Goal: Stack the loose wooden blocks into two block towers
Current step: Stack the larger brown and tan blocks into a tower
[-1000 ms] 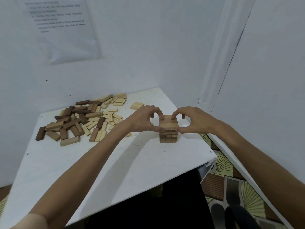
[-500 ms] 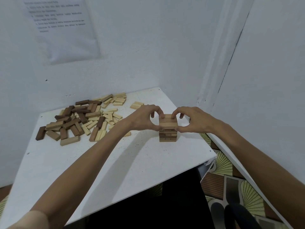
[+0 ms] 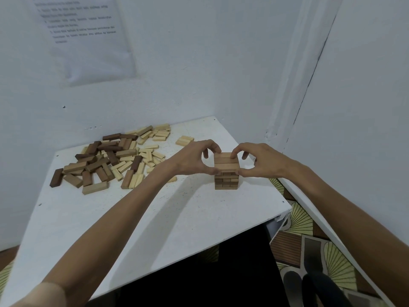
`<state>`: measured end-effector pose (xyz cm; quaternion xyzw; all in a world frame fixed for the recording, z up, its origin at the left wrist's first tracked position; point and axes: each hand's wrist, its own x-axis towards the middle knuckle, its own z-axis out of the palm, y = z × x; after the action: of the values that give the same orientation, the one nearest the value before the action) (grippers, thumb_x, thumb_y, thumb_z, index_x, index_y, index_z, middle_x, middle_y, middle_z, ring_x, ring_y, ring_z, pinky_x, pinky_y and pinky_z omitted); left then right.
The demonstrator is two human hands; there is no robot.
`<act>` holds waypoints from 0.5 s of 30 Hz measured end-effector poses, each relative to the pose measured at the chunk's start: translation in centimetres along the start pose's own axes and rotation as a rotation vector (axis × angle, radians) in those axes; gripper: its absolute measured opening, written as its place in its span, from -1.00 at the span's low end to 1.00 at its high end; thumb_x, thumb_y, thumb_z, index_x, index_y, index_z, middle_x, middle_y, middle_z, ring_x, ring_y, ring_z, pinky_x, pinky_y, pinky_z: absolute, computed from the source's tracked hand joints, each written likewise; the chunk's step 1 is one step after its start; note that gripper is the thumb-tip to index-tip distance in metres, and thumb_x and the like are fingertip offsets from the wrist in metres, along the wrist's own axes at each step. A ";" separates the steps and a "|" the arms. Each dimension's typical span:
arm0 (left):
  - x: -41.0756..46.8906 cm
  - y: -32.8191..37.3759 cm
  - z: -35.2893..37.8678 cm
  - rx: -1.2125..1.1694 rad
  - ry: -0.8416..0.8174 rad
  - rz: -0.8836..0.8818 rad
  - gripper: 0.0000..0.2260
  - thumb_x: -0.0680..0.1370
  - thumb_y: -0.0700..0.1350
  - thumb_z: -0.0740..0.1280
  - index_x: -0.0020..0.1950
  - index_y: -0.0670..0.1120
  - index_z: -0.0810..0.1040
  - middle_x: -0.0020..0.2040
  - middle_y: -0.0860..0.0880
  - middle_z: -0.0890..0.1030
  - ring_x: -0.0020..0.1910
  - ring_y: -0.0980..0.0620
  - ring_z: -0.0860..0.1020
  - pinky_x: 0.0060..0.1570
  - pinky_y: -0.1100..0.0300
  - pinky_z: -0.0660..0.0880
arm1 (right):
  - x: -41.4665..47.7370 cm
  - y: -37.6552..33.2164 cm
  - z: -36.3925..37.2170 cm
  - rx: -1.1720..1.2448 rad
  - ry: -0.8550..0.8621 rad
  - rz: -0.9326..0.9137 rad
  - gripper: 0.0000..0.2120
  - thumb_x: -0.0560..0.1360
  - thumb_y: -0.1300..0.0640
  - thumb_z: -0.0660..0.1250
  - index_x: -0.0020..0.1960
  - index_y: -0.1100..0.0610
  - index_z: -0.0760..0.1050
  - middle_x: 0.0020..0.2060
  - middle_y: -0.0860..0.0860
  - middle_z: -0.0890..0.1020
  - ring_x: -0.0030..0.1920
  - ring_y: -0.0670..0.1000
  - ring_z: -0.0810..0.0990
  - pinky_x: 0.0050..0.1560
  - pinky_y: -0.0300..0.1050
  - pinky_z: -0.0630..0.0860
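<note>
Tower: from my screen I see one block tower (image 3: 226, 171) standing on the white table (image 3: 155, 218), and its top row is light blocks lying side by side
Left hand: the left hand (image 3: 190, 159) is just left of the tower, curled like a claw; its thumb presses the near left corner of the top rows and its fingers (image 3: 212, 149) hook over the far edge, so it pinches the tower
Right hand: the right hand (image 3: 261, 160) is just right of the tower in the same claw shape, thumb on the near right corner and fingertips on the top, pinching it too
Arms: both arms are bare and reach out long from the bottom of my view, meeting at the tower
Loose blocks: a pile of loose blocks (image 3: 110, 158), dark and light mixed, lies well left of the tower
Hard to see: the thumbs hide the tower's upper corners and its low rows are in shadow, so I cannot count the rows
Blurry: the paper (image 3: 88, 36) on the wall, high up left of the tower, has words I cannot read
</note>
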<state>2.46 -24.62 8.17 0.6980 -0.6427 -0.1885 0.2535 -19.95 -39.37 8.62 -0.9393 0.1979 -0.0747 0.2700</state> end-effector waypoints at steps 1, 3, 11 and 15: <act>0.0 -0.1 0.0 0.002 -0.003 -0.001 -0.49 0.39 0.09 0.63 0.25 0.11 0.51 0.18 0.27 0.56 0.08 0.13 0.51 0.06 0.10 0.50 | 0.0 0.1 0.1 0.001 -0.004 -0.008 -0.62 0.48 -0.07 0.53 0.24 -0.19 0.50 0.07 -0.35 0.52 0.08 -0.31 0.50 -0.03 -0.16 0.47; 0.0 -0.2 0.0 0.005 -0.004 -0.007 -0.43 0.38 0.19 0.60 0.31 0.11 0.48 0.21 0.26 0.54 0.13 0.14 0.50 0.07 0.12 0.48 | 0.1 0.3 0.2 0.005 -0.020 -0.014 -0.60 0.48 -0.10 0.51 0.25 -0.20 0.45 0.17 -0.33 0.53 0.16 -0.23 0.51 0.01 -0.15 0.49; -1.4 2.2 2.8 -0.661 0.306 -0.291 -0.20 0.54 0.48 0.01 0.63 0.01 0.27 0.57 0.08 0.37 0.54 0.08 0.31 0.55 -0.03 0.20 | -0.1 -0.9 4.0 0.617 0.339 0.324 -0.48 0.59 -0.39 0.13 0.40 -0.11 0.43 0.35 -0.18 0.52 0.40 -0.08 0.46 0.48 0.08 0.36; -1.6 3.7 6.5 -0.859 0.433 -0.397 -0.13 0.51 0.53 -0.05 0.67 0.02 0.17 0.65 0.08 0.24 0.62 0.13 0.16 0.63 0.02 0.01 | 0.2 -2.4 8.1 0.887 0.421 0.444 -0.08 0.41 -0.65 0.01 0.52 -0.08 0.42 0.48 -0.15 0.47 0.51 -0.11 0.38 0.59 0.14 0.23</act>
<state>-4.52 -23.93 5.08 0.6626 -0.2953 -0.3308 0.6035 -16.97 -33.75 3.10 -0.6356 0.3909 -0.2788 0.6046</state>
